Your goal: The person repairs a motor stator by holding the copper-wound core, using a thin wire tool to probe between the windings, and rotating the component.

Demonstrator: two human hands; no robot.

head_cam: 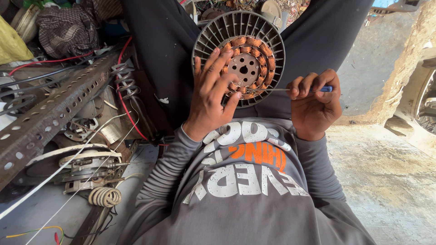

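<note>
Fan motor stator (239, 58), grey finned disc with copper coil ring, propped on lap between dark trouser legs. Left hand (210, 97) spread flat, fingers splayed over stator's lower left face. Right hand (314, 103) closed on blue-handled screwdriver (295, 89), thin shaft touching coils at stator's lower edge. Perforated angle iron (50, 115) left of stator.

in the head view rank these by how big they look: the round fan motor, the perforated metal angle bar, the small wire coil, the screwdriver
1. Perforated metal angle bar, longest span, though nearer the camera.
2. Round fan motor, steadied by the left hand.
3. Screwdriver in the right hand.
4. Small wire coil; close to the screwdriver, unsure.
</note>
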